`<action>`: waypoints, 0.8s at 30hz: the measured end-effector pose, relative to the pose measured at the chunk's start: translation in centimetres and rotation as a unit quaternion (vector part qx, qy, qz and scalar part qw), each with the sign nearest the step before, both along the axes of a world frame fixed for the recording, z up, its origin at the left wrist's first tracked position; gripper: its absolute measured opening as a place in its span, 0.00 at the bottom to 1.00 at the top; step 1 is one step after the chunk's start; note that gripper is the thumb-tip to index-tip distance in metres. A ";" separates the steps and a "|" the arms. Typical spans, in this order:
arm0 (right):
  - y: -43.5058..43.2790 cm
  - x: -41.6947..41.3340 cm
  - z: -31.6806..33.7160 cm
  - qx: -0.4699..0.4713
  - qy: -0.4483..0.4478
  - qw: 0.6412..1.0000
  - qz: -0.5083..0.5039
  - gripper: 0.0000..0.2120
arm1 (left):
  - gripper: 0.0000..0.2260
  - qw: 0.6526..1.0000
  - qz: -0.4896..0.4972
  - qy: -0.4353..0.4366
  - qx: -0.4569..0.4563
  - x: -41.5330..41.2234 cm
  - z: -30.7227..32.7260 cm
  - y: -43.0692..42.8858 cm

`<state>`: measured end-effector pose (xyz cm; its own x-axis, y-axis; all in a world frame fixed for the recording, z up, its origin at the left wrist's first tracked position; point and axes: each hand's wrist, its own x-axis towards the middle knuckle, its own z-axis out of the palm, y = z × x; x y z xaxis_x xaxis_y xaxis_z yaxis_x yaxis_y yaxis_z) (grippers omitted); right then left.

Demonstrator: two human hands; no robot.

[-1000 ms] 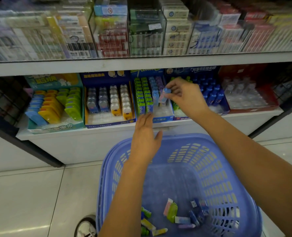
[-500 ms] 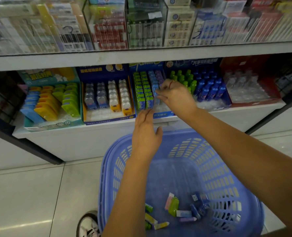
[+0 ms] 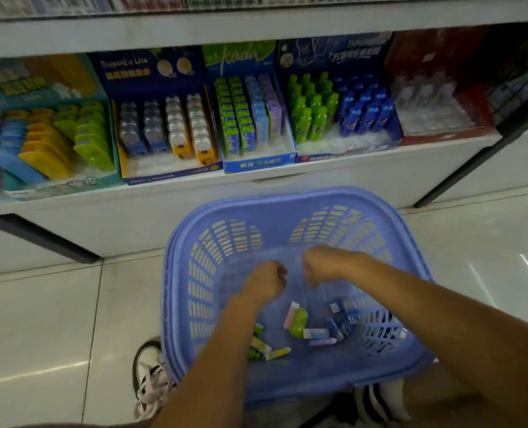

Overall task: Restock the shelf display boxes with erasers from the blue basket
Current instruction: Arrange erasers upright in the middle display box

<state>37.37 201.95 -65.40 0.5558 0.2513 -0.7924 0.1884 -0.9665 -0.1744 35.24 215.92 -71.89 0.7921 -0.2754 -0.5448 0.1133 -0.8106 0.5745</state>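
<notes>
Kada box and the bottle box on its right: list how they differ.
The kada box holds flat upright packs in four rows: two green, one blue, one purple. The bottle box holds bottle-shaped pieces, green left, blue right. Both are blue with a bare strip at the front.

I see a blue slotted basket (image 3: 194, 273) around my left hand (image 3: 264, 284) and right hand (image 3: 321, 267); below them pink, green, blue erasers (image 3: 299, 322).

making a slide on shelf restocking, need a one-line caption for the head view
Left hand and right hand reach into the blue basket above loose erasers, below the stocked shelf display boxes.
</notes>
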 end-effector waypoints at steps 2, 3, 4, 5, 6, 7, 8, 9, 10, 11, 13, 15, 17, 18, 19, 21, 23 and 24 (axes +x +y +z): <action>-0.9 -2.0 -3.4 -0.034 0.069 0.996 0.043 0.10 | 0.15 0.996 -0.021 0.080 0.037 -1.5 -2.1 0.2; -1.4 -2.8 -4.9 -0.048 0.084 0.993 0.070 0.14 | 0.15 0.993 -0.025 0.107 0.048 -2.1 -2.9 0.2; -1.8 -3.5 -6.3 -0.061 0.094 0.989 0.092 0.17 | 0.15 0.990 -0.028 0.122 0.060 -2.4 -3.6 0.0; -2.1 -4.0 -7.2 -0.071 0.101 0.987 0.106 0.17 | 0.15 0.989 -0.025 0.128 0.072 -2.5 -4.2 -0.1; -2.3 -4.3 -8.0 -0.076 0.109 0.985 0.107 0.16 | 0.14 0.988 -0.018 0.128 0.082 -2.7 -4.8 -0.3; -2.6 -4.3 -8.7 -0.073 0.114 0.985 0.103 0.15 | 0.14 0.987 -0.005 0.132 0.092 -2.7 -5.4 -0.5; -2.8 -4.4 -9.2 -0.067 0.117 0.986 0.102 0.14 | 0.14 0.985 0.002 0.136 0.104 -2.8 -5.8 -0.7; -2.9 -4.4 -9.6 -0.062 0.116 0.986 0.101 0.13 | 0.14 0.984 -0.004 0.135 0.118 -3.0 -6.2 -0.8; -3.1 -4.5 -10.1 -0.053 0.111 0.987 0.101 0.11 | 0.14 0.984 -0.015 0.131 0.123 -3.1 -6.7 -1.0; -3.2 -4.7 -10.7 -0.047 0.108 0.988 0.096 0.11 | 0.14 0.984 -0.026 0.122 0.128 -3.3 -7.1 -1.3; -2.9 -5.0 -11.6 -0.053 0.113 0.989 0.076 0.12 | 0.15 0.984 -0.044 0.096 0.141 -3.7 -7.8 -2.0; -2.2 -5.1 -12.2 -0.071 0.126 0.987 0.064 0.09 | 0.14 0.983 -0.039 0.099 0.147 -3.9 -8.3 -2.8; -1.5 -4.7 -12.6 -0.116 0.186 0.974 0.060 0.11 | 0.13 0.983 -0.037 0.107 0.143 -3.8 -8.6 -3.5; -1.2 -4.3 -12.7 -0.139 0.225 0.962 0.061 0.11 | 0.13 0.983 -0.041 0.112 0.142 -3.7 -8.8 -3.7; -1.1 -4.0 -12.8 -0.154 0.251 0.954 0.062 0.12 | 0.13 0.982 -0.045 0.114 0.144 -3.6 -8.9 -3.8; -1.2 -3.5 -12.4 -0.150 0.259 0.952 0.059 0.13 | 0.12 0.982 -0.044 0.113 0.148 -3.4 -9.2 -3.9; -2.0 -3.2 -12.0 -0.099 0.205 0.972 0.056 0.08 | 0.11 0.981 -0.044 0.105 0.155 -3.4 -9.3 -4.2; -2.5 -3.0 -11.4 -0.068 0.179 0.981 0.037 0.08 | 0.11 0.982 -0.041 0.098 0.156 -3.6 -9.1 -4.5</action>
<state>34.35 199.48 -76.83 0.2211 0.1577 -0.9624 0.2086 -0.9717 -0.1113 31.62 211.43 -81.02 0.6461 -0.1293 -0.7522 0.1229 -0.9550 0.2698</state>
